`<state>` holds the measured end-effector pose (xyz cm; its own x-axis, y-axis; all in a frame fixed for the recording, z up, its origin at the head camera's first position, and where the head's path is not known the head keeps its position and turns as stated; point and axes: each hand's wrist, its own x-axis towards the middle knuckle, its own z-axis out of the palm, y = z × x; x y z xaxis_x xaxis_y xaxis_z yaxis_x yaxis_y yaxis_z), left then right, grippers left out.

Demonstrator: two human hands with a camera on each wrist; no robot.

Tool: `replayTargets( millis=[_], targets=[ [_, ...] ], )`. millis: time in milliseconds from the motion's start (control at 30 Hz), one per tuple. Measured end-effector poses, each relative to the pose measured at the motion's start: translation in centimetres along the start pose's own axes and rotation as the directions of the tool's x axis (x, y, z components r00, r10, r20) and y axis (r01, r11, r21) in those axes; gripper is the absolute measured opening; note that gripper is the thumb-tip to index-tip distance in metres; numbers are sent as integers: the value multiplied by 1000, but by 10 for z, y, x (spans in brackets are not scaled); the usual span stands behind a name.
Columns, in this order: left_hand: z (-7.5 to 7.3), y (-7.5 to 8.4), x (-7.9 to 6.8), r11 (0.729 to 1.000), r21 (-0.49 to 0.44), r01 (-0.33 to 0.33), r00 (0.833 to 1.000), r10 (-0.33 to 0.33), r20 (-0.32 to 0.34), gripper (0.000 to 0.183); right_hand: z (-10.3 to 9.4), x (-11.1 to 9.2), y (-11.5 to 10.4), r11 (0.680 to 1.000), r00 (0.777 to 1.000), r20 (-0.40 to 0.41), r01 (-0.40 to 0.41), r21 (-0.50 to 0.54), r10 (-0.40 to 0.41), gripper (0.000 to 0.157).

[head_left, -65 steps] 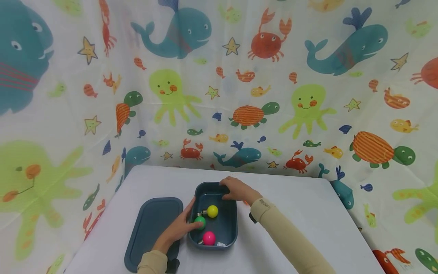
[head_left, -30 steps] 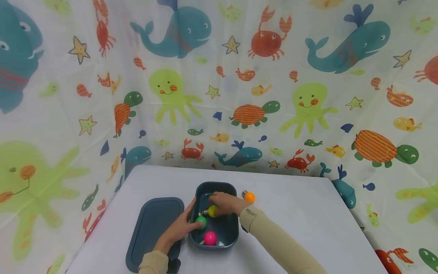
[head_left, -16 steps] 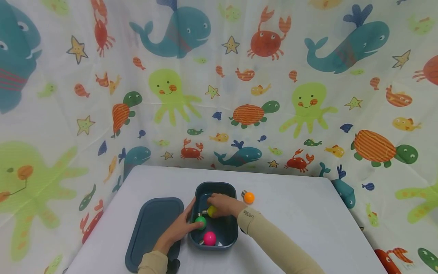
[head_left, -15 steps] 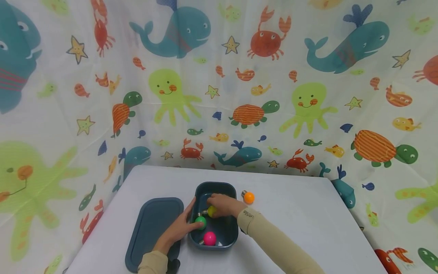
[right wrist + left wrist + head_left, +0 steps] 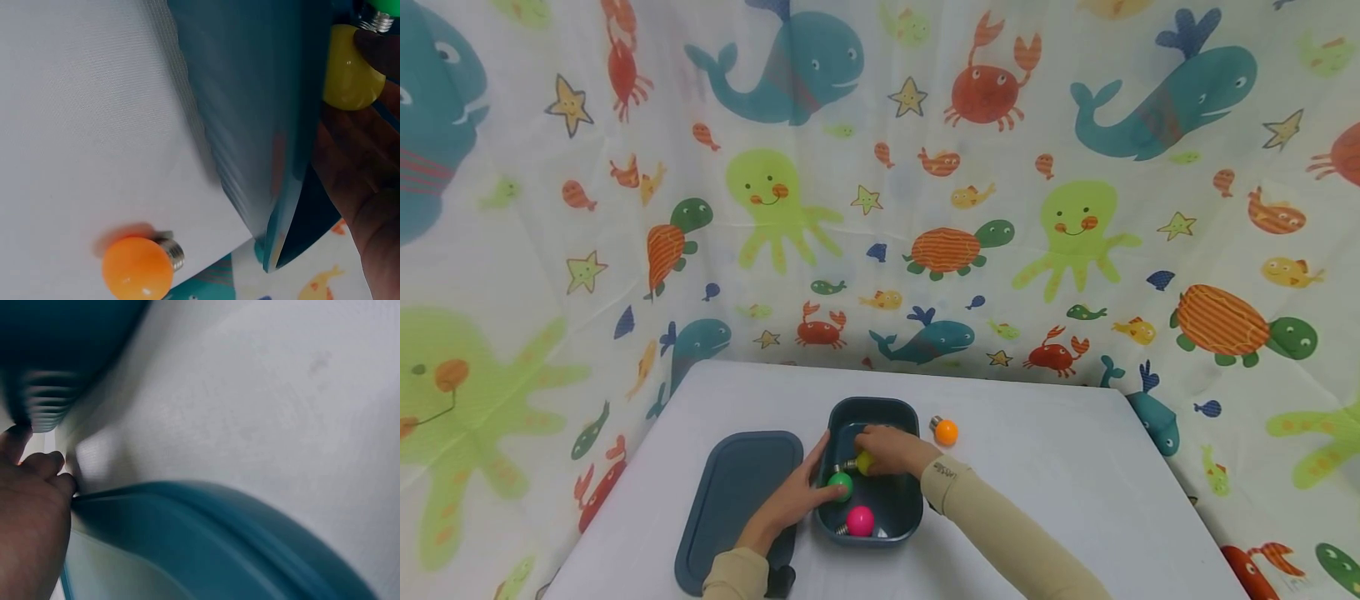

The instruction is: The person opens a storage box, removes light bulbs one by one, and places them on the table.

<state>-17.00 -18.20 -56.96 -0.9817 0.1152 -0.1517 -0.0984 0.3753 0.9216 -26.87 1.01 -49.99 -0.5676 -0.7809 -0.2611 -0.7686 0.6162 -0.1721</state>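
A dark blue box (image 5: 895,492) stands on the table, holding a yellow light bulb (image 5: 864,462), a green light bulb (image 5: 842,483) and a pink light bulb (image 5: 861,522). My left hand (image 5: 797,500) grips the box's left wall, thumb over the rim beside the green bulb and fingers along the outside. Reaching over the right rim, my right hand (image 5: 891,450) holds the yellow bulb. In the right wrist view, thumb and fingers close around that yellow bulb (image 5: 353,72), whose screw base points toward the green bulb.
Left of the box lies its flat dark blue lid (image 5: 737,500), partly under my left forearm. An orange light bulb (image 5: 946,432) rests on the white table (image 5: 1037,467) just right of the box. A curtain (image 5: 850,250) printed with sea animals hangs behind and at the sides.
My right hand has moved from the box's far right corner down into it, onto the yellow bulb, uncovering the orange bulb. Since then it has stayed nearly still. The left hand keeps its place.
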Motion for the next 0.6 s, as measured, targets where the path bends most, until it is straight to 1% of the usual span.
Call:
replayTargets(
  millis=[200,333,600],
  targets=[
    [0,1,0,1000,6,0,1000,0,-8,97,-3,-3,5,1000,1000,-27,1,-24,-2,35],
    [0,3,0,1000,14,3,1000,-3,-15,97,-8,-8,7,999,999,-53,3,-41,-5,34],
    [0,2,-1,1000,14,1,1000,-1,-13,97,-18,-17,10,1000,997,-72,-2,-12,1,34]
  ],
)
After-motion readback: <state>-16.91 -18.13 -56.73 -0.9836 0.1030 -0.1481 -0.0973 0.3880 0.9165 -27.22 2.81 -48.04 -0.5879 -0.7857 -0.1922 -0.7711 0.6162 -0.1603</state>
